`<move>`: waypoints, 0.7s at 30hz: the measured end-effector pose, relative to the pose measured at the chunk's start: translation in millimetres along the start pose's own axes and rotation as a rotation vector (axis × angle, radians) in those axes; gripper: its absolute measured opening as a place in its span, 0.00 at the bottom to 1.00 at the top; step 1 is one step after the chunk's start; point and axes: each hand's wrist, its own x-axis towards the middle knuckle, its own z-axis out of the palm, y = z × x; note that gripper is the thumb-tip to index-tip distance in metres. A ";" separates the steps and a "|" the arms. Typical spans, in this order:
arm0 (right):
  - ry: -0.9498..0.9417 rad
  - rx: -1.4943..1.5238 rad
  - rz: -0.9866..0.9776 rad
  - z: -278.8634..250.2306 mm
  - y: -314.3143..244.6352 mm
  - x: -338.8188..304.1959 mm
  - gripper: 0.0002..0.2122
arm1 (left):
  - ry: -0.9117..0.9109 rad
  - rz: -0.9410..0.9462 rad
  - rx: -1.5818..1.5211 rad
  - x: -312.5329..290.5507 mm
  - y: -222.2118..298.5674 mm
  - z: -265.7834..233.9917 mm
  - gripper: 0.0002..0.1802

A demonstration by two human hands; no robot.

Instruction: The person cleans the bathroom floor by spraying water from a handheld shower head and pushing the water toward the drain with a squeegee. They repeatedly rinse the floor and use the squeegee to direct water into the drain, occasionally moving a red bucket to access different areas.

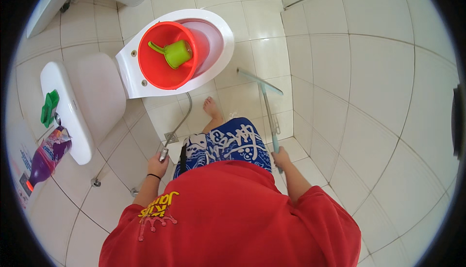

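My left hand [156, 165], with a dark band at the wrist, is closed around a metal bidet sprayer [164, 155]. The sprayer's flexible hose [188, 113] curves up toward the toilet [224, 56]. In my right hand [282, 158] is the handle of a light-blue floor squeegee [267, 106]. Its long blade [260, 81] rests on the tiles to the right of the toilet. A red bucket [150, 73] sits on the open toilet bowl, with a green dipper [177, 54] inside it.
A green item [49, 108] and a bottle of purple liquid [48, 155] are on or beside the toilet tank [73, 116]. My bare foot [211, 107] stands near the floor drain [171, 137]. A tiled wall [369, 87] rises at the right.
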 end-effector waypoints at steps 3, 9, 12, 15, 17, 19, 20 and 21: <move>0.177 -0.108 -0.274 -18.7 -50.7 59.5 0.19 | 0.005 0.000 0.017 8.0 13.6 19.9 0.14; 0.332 -0.068 -0.831 -56.9 -295.6 210.7 0.16 | 0.128 0.023 0.032 0.3 11.1 42.3 0.13; 0.273 -0.047 -0.761 -54.2 -408.1 228.9 0.11 | 0.109 -0.247 -0.002 -32.1 7.4 63.2 0.13; 0.306 -0.087 -0.590 -42.3 -442.4 246.1 0.11 | 0.110 -0.403 0.038 -47.5 14.7 79.6 0.13; 0.273 -0.099 -0.623 -30.5 -396.6 255.9 0.12 | 0.141 -0.378 0.057 -48.0 24.5 90.5 0.13; 0.267 -0.037 -0.665 -20.7 -302.0 256.1 0.14 | 0.079 -0.495 -0.039 -48.8 36.7 98.9 0.15; 0.229 -0.024 -0.659 -17.8 -237.9 247.6 0.16 | 0.063 -0.441 -0.051 -46.9 43.2 102.6 0.15; 0.167 -0.088 -0.484 -15.4 -186.3 237.8 0.18 | 0.034 -0.416 -0.046 -45.3 49.3 104.1 0.15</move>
